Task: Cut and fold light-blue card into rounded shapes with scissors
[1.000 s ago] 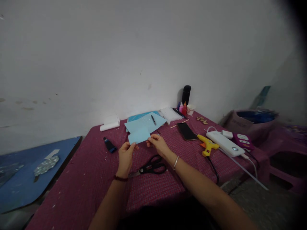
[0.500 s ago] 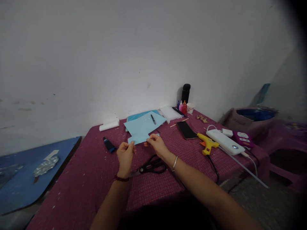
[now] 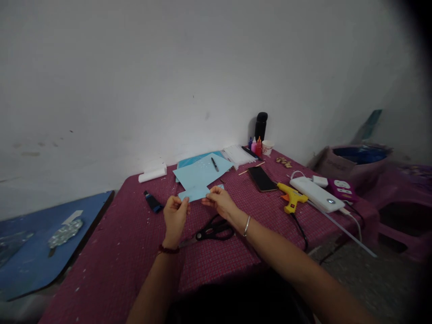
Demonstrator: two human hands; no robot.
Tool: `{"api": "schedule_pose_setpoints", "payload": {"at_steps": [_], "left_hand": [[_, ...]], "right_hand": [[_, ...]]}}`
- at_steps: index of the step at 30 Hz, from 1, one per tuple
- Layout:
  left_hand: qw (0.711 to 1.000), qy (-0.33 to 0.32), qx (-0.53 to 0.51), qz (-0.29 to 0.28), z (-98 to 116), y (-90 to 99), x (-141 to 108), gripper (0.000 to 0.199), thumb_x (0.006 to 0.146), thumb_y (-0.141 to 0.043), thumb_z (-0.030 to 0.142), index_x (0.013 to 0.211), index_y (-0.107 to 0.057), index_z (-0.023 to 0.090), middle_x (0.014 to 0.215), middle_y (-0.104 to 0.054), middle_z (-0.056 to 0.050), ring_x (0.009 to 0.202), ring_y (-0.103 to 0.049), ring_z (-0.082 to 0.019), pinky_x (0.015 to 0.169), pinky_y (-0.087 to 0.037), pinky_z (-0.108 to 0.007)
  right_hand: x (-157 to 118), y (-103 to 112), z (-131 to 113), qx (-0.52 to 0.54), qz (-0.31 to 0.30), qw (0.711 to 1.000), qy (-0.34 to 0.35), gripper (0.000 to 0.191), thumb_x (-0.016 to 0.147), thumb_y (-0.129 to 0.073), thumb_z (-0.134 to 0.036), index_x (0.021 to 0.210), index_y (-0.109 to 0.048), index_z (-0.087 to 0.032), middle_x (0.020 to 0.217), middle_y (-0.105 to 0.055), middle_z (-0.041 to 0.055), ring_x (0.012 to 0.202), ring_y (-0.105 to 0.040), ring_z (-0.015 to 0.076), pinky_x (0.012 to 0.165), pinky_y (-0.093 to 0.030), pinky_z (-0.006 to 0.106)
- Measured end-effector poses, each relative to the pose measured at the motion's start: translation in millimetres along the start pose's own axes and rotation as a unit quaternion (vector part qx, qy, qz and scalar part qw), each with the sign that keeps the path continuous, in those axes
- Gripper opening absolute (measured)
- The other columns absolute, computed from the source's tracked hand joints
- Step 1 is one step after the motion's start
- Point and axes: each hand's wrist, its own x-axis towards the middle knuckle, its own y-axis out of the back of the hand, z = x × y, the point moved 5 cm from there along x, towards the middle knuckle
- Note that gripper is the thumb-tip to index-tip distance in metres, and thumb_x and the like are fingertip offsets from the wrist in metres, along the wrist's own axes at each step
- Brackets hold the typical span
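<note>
1. Pinching one end of a small pale-blue paper piece between thumb and fingers, the person's left hand is at its left side.
2. The right hand grips the opposite end in the same way, so the piece stretches between both hands above the desk.
3. Just beyond the piece lies a larger light-blue sheet, with a dark pen resting on it; the piece overlaps its near part from this viewpoint.
4. Black-handled scissors lie nearer the person, below the hands, their blades pointing toward the left wrist.
5. Left of the left hand is a dark tube-like item, and farther back a white roll lies near the wall.
6. Right of the right hand are a dark phone lying flat, a yellow glue gun with a black cord, and a white rectangular device.
7. At the back right, a black flask stands upright behind small bottles, with a paper cup beside them.
</note>
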Motion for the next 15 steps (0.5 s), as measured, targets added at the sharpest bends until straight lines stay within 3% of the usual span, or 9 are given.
{"api": "schedule_pose_setpoints", "payload": {"at_steps": [4, 7, 9, 11, 13, 15], "left_hand": [[0.997, 0.014, -0.074, 0.024, -8.7, 4.4, 2.9, 0.031, 0.067, -0.077, 0.024, 0.084, -0.052, 0.022, 0.056, -0.054, 0.010, 0.045, -0.054, -0.009, 0.046, -0.041, -0.018], [0.969, 0.121, -0.214, 0.039, -29.0, -1.6, 0.5, 0.031, 0.071, -0.074, 0.030, 0.095, -0.056, 0.023, 0.070, -0.061, 0.006, 0.057, -0.059, -0.008, 0.056, -0.047, -0.018], [0.947, 0.199, -0.253, -0.002, -40.1, -15.3, -6.5, 0.029, 0.076, -0.069, 0.042, 0.091, -0.060, 0.019, 0.084, -0.066, -0.003, 0.070, -0.064, -0.012, 0.065, -0.051, -0.024], [0.933, 0.238, -0.258, -0.082, -44.1, -32.2, -15.9, 0.030, 0.077, -0.067, 0.044, 0.092, -0.063, 0.018, 0.101, -0.067, -0.011, 0.087, -0.065, -0.019, 0.072, -0.053, -0.031], [0.921, 0.243, -0.271, -0.136, -43.5, -44.3, -23.7, 0.025, 0.075, -0.070, 0.037, 0.092, -0.064, 0.019, 0.111, -0.066, -0.010, 0.101, -0.062, -0.022, 0.080, -0.052, -0.034], [0.924, 0.219, -0.285, -0.130, -41.4, -46.7, -25.3, 0.020, 0.072, -0.073, 0.029, 0.089, -0.065, 0.021, 0.110, -0.067, -0.007, 0.106, -0.060, -0.021, 0.086, -0.049, -0.034]], "right_hand": [[-0.9, -3.0, -6.7, -0.017, -0.014, 0.999, 0.029, 0.031, 0.056, -0.074, -0.021, 0.072, -0.048, -0.020, 0.054, -0.056, -0.0094, 0.056, -0.066, 0.0130, 0.062, -0.055, 0.028], [-2.4, -5.1, -19.8, -0.088, -0.021, 0.989, 0.115, 0.036, 0.062, -0.068, -0.020, 0.094, -0.051, -0.023, 0.057, -0.056, -0.0110, 0.058, -0.064, 0.0117, 0.064, -0.051, 0.026], [-4.7, -7.0, -28.5, -0.159, -0.027, 0.971, 0.175, 0.045, 0.067, -0.062, -0.018, 0.111, -0.050, -0.023, 0.061, -0.060, -0.0088, 0.063, -0.063, 0.0122, 0.064, -0.048, 0.024], [-7.8, -9.3, -33.2, -0.216, -0.033, 0.953, 0.211, 0.052, 0.070, -0.058, -0.016, 0.121, -0.048, -0.023, 0.065, -0.062, -0.0072, 0.065, -0.061, 0.0125, 0.064, -0.046, 0.024], [-11.3, -12.9, -33.1, -0.250, -0.043, 0.942, 0.218, 0.056, 0.071, -0.056, -0.013, 0.126, -0.047, -0.022, 0.064, -0.061, -0.0070, 0.063, -0.059, 0.0124, 0.063, -0.045, 0.024], [-16.2, -18.2, -30.4, -0.275, -0.057, 0.935, 0.216, 0.058, 0.072, -0.054, -0.012, 0.128, -0.047, -0.022, 0.062, -0.059, -0.0076, 0.059, -0.056, 0.0120, 0.059, -0.043, 0.023]]}}
